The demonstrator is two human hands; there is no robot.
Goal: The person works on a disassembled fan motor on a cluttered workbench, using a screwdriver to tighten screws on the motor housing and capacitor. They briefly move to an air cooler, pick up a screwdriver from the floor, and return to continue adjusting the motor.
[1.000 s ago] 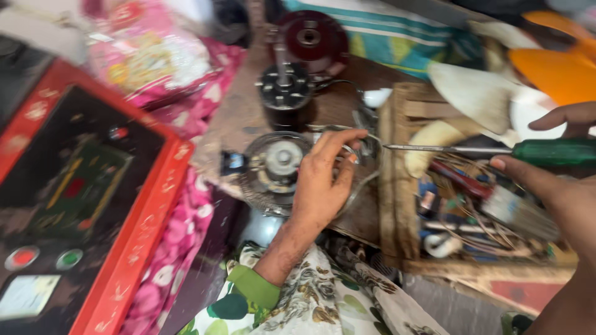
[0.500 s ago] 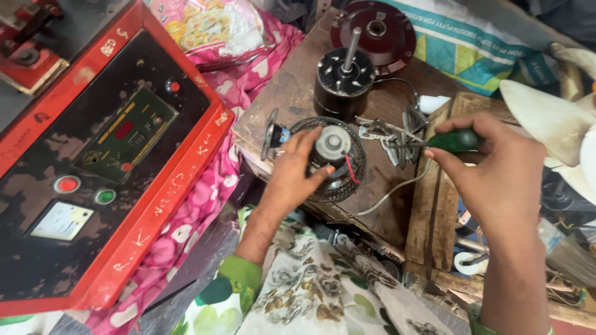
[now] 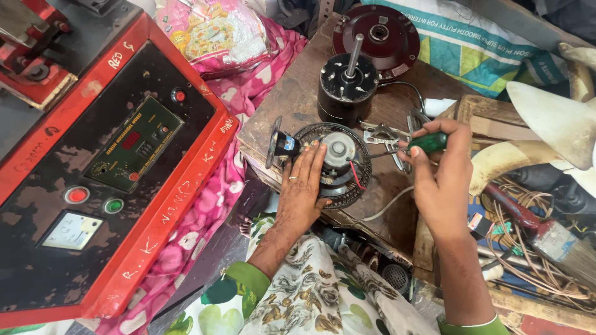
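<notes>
The motor [image 3: 335, 162], a small round unit with a silver hub and a dark ribbed ring around it, lies flat near the front edge of the wooden worktop [image 3: 292, 99]. It looks like dense metal, so likely heavy for its size and stiff; the ring gives a rough, sure hold at the rim, while the thin red wire [image 3: 357, 177] on its right side and the fine windings look easy to damage and are best left untouched. The left hand [image 3: 304, 186] lies flat on the motor's left half, fingers spread over the ring, pressing it down rather than closing round it. The right hand [image 3: 441, 180] has its grip closed on the green handle of a screwdriver [image 3: 413, 146], whose shaft points left toward the hub. Just behind stands a black motor [image 3: 347, 87] with an upright shaft, and beyond it a maroon cover [image 3: 375, 34]. Loose metal brackets [image 3: 385, 133] lie beside the screwdriver. A red machine [image 3: 105, 161] with buttons sits well to the left.
</notes>
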